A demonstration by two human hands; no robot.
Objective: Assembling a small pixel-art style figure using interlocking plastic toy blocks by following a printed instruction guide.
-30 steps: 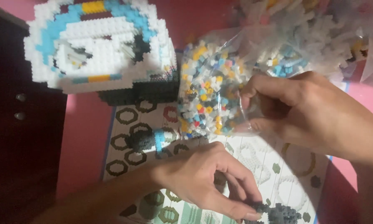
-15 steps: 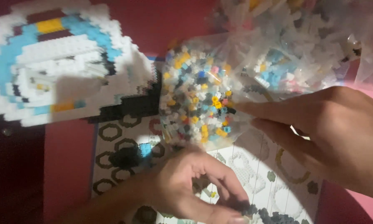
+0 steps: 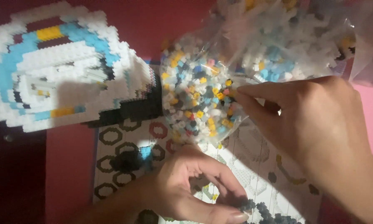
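Right hand [image 3: 315, 124] pinches clear bag of mixed bricks [image 3: 199, 99] at its right side. Left hand [image 3: 195, 186] grips dark brick cluster [image 3: 253, 206] at instruction sheet's [image 3: 124, 141] bottom edge. White-blue brick model [image 3: 62, 66] upper left.

Your left hand [image 3: 190, 186] enters from the bottom edge of the view, forearm running in from the lower left. Wrist is bent so the palm faces partly up and toward you. Fingers are curled inward; thumb [image 3: 219, 215] lies low and extended to the right, its nail visible. Thumb and fingertips are pinched close together at the lower right of the hand.

Your right hand [image 3: 315, 128] comes in from the lower right corner, back of the hand facing up. Wrist is roughly straight with the forearm. 2 fingers [image 3: 257, 89], index with thumb beneath, extend left and meet at the tips in a pinch. Remaining fingers are folded under the palm, not clearly seen.
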